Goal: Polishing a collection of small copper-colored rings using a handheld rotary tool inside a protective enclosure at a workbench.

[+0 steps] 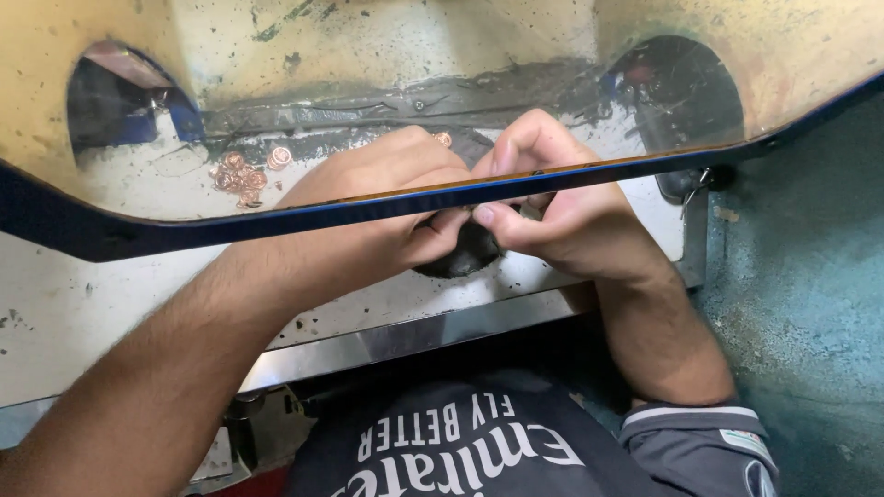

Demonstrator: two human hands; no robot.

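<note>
Now I pinch something small I cannot make out between both hands, left hand [405,198] and right hand [562,207], above a dark pad [465,258], copper rings [244,175] piled beyond my left hand.

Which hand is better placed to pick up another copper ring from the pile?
Probably the left hand. The copper rings lie on the white bench just to its left behind the scratched shield, while the right hand sits farther away and would have to cross over.

Small dark object [465,253] on the worn white bench, between fingertips [485,214].
</note>
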